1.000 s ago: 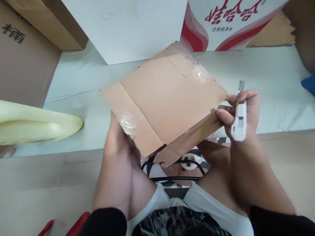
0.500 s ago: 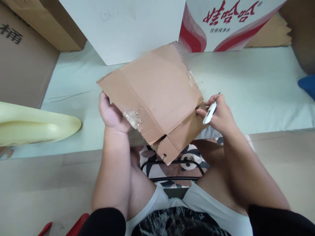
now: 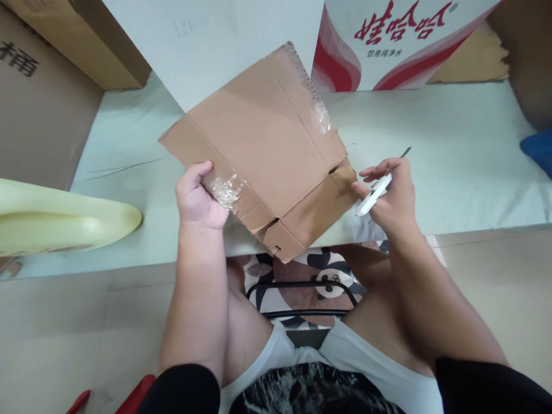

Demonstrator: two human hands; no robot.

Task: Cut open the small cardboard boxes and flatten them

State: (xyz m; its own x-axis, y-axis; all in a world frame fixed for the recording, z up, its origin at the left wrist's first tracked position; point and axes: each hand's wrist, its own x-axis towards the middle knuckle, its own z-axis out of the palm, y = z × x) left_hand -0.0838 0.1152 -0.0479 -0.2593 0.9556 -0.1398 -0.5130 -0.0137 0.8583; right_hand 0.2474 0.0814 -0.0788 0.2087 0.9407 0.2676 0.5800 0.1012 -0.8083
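Note:
A creased, flattened piece of brown cardboard [image 3: 254, 132] is tilted above the pale green cloth, with clear tape on two edges and a slotted flap at its near corner. My left hand [image 3: 199, 198] grips its left edge, thumb on top and fingers hidden underneath. In my right hand [image 3: 394, 192] is a white utility knife [image 3: 374, 194], its thin blade pointing up and away past the knuckles. The right hand's fingertips are close to the cardboard's right corner; whether they touch it I cannot tell.
A white carton [image 3: 215, 52] with a red-printed side stands behind the cardboard. Brown boxes [image 3: 38, 109] are at the left, near a pale yellow object [image 3: 73, 215]. Something blue [image 3: 537, 152] lies at the right edge. The green cloth [image 3: 452, 161] covers the surface; a panda-print cloth [image 3: 302, 276] shows below.
The cardboard has shifted away from me and slightly left, turning a little. My left thumb now rests on top of it. My right hand has moved right, off the cardboard's corner, with the knife.

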